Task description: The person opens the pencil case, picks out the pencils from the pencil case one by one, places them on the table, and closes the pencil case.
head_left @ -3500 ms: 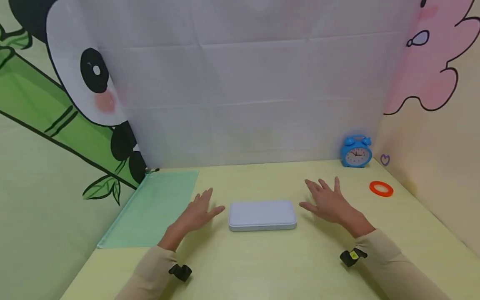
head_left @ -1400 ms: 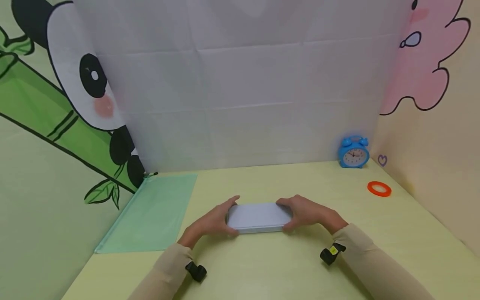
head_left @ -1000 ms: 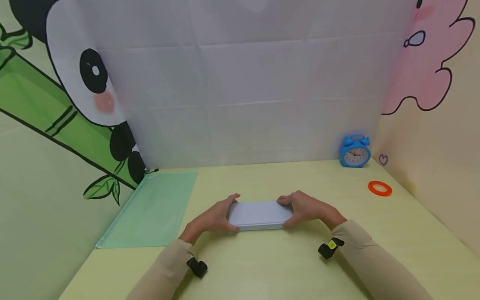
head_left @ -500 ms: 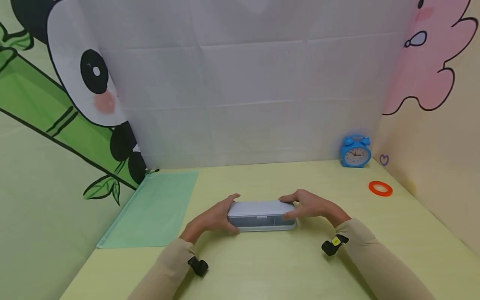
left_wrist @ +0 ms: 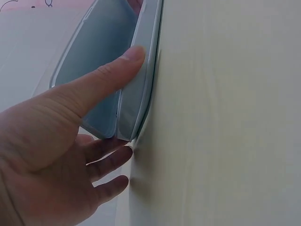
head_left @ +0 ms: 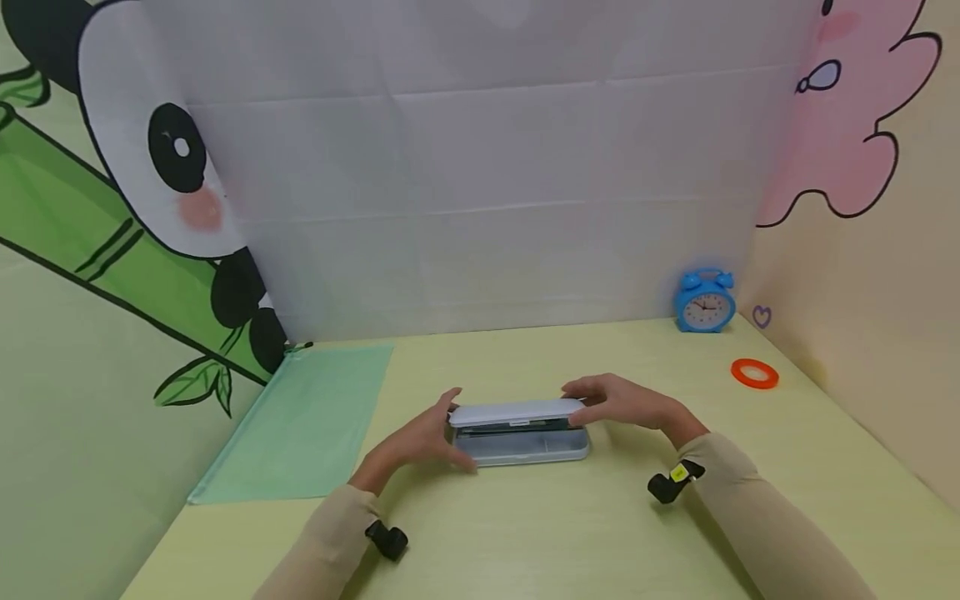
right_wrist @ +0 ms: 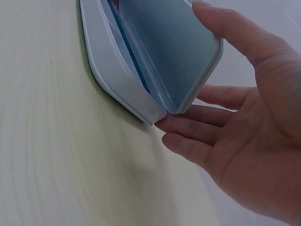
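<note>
A flat, pale lilac pencil case (head_left: 525, 454) lies in the middle of the table, its hinged lid (head_left: 517, 412) raised part-way. A shallow tray shows inside, with a dark strip (right_wrist: 134, 56) along the hinge side in the right wrist view. At the case's left end, my left hand (head_left: 420, 437) grips the base, thumb (left_wrist: 134, 54) on the front wall and fingers behind. My right hand (head_left: 626, 404) holds the lid's right end, thumb (right_wrist: 221, 21) at the lid's edge and fingers behind it near the hinge.
A mint-green mat (head_left: 300, 433) lies on the left of the table. A blue alarm clock (head_left: 705, 302) stands at the back right, with an orange ring (head_left: 754, 374) in front of it. A white cloth (head_left: 480, 208) hangs behind the table.
Both hands came in from either side and took hold of the closed case. The lid has since swung up and back with the right hand, while the left hand stays at the left end.
</note>
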Demonstrator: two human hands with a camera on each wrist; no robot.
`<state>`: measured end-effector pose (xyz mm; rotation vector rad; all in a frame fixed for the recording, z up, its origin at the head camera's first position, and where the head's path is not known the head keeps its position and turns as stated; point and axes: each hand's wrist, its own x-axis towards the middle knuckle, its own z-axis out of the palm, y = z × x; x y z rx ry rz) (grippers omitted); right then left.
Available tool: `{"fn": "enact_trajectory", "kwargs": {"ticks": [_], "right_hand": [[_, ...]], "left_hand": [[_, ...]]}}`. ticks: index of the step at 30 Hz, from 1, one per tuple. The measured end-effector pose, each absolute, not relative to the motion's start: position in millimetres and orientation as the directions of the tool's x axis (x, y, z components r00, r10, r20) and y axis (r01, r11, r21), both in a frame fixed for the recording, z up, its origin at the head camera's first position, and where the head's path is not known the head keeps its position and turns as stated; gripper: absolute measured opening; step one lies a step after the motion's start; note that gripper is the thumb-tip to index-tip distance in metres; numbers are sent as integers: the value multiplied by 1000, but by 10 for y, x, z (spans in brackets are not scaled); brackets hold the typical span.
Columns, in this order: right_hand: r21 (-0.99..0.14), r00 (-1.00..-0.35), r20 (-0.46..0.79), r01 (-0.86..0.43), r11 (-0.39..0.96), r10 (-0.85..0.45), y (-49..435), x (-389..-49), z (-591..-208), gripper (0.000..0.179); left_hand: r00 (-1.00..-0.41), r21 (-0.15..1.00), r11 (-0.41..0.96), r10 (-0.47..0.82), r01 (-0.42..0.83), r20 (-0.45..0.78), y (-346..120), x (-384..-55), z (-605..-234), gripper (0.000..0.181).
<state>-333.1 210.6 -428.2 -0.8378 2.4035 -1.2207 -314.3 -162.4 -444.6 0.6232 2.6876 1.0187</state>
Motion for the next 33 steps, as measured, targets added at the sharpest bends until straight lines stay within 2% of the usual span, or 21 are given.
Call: {"fn": "enact_trajectory", "kwargs": {"ticks": [6,15,18,25,33], "right_hand": [[-841,-798,18,-338,422,-602,2160,-3348,-4319,63],[-862,-791,28,-328,386,-611,2184,-3391,-4337,60],[-884,-813,20,-286,369,-582,2168,-3396,-4321,56],[-957,-884,39,-167,236,-466,2092,-3369,-4301,44],[-961,-892,48,-164,224,-450,2029,-3367,-4324,51]], "left_hand": [[-911,666,697,407,265,-63,-1627,-3095,-4418,127],[-904,676,682,424,280,-53,-1658,-3119,-4414,126],[-901,685,674,429,277,-58,-1667,-3138,-4427,127],[-894,698,655,445,290,-46,-1664,-3160,-4432,117],[-909,669,693,413,270,-60,-1696,-3124,-4415,136]]}}
